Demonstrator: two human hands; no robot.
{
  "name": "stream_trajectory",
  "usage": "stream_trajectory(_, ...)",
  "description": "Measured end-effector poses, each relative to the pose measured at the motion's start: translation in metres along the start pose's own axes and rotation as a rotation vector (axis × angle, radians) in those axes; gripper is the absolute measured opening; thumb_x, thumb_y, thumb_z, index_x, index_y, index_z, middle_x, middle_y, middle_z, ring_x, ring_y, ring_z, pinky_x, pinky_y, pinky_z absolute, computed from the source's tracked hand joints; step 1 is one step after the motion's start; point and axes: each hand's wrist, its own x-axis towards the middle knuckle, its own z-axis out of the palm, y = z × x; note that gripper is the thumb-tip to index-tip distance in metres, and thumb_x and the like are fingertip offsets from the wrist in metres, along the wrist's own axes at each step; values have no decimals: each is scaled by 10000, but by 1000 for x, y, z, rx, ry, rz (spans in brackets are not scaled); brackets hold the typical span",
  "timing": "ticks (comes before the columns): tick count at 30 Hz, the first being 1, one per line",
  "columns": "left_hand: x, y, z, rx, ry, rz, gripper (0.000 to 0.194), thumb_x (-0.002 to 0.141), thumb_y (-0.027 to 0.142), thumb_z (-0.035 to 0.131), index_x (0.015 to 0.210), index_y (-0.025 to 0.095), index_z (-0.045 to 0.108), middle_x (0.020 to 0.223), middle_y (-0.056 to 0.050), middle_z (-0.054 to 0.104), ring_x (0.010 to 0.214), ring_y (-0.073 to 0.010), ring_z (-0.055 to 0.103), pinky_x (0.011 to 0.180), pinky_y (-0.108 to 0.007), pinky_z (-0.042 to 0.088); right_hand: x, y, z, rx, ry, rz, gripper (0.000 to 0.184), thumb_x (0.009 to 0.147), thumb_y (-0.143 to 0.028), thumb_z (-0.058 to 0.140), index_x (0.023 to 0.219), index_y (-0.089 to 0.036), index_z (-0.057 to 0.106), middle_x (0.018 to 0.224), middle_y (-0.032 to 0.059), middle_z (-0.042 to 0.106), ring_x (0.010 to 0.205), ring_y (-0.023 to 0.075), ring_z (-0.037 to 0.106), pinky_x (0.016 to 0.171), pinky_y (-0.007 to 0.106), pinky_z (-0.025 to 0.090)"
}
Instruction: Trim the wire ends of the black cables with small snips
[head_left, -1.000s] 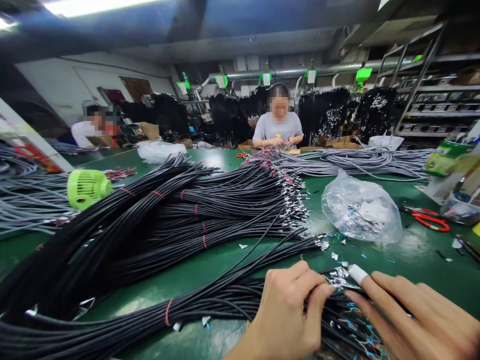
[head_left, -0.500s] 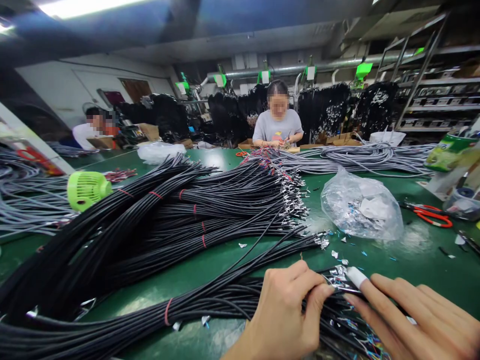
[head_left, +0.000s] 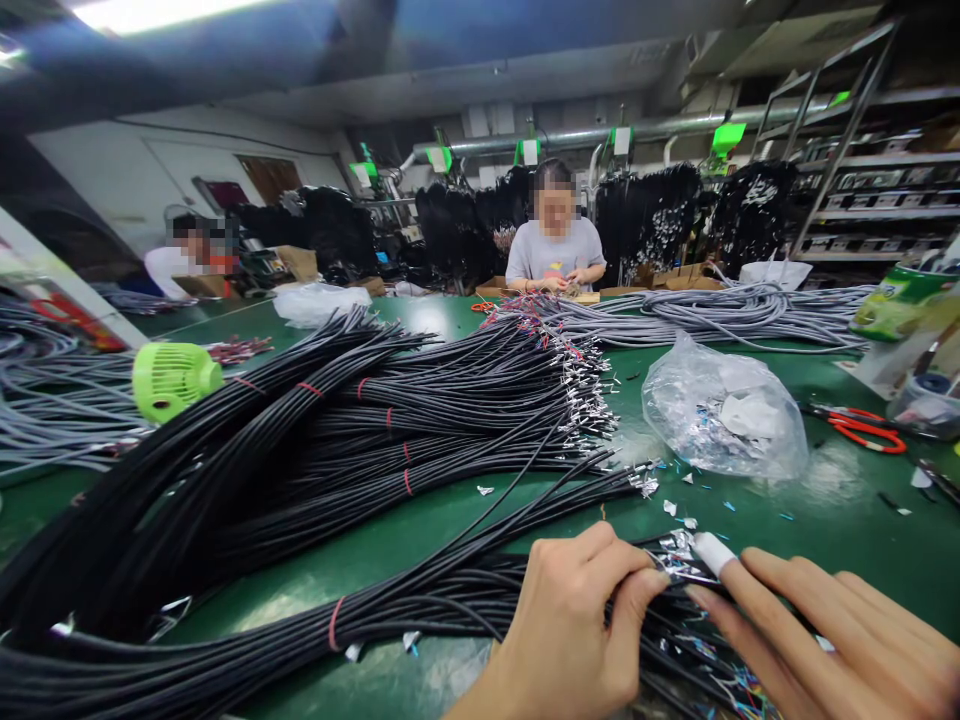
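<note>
Thumb and forefinger of my left hand [head_left: 581,610] pinch a black cable [head_left: 688,577] close to its stripped end. My right hand [head_left: 832,630] comes in from the right, a white cover [head_left: 713,553] on its index fingertip. Its thumb and index finger close on the cable's end, where silver foil [head_left: 679,543] shows; the exact contact is partly hidden. Under and beside both hands lies a bundle of black cables [head_left: 427,612], with a pink band [head_left: 336,622] around it. Thin coloured wires [head_left: 739,690] stick out below my right hand.
Banded black cables [head_left: 480,400] fill the left and middle of the green table [head_left: 847,520]. At right lie a clear bag of scraps [head_left: 724,410] and red-handled scissors [head_left: 866,430]. A green fan [head_left: 176,380] stands left. Across the table sits a person [head_left: 555,240].
My hands and the cable hold almost the same position. The person across the table has shifted their hands slightly.
</note>
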Motion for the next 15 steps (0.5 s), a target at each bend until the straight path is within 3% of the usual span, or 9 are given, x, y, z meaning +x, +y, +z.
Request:
stream_trajectory(8,2,3,-3,-5,-64,-27,231,866,123,441,702,153,603,630,-15,590,568,-118,526,540,-246,318,-3,-2,0,6,11,11,209,814,-175,627,983,-261,715,948,69,741,724,268,699,689,420,431)
stream_trajectory(13,1,2,-2,3,-46,-29,206,857,136,463,720,155,616,626,-13,590,556,-116,518,541,-249,317,3,-5,-3,-11,15,79,196,811,-164,642,983,-230,709,926,92,744,686,274,695,665,420,442)
stream_trajectory(15,1,2,-1,-2,-39,-29,199,853,137,469,726,153,621,624,-13,590,551,-115,517,535,-248,316,4,-3,-4,-26,29,46,196,805,-164,648,981,-224,711,908,93,748,662,272,696,650,411,442)
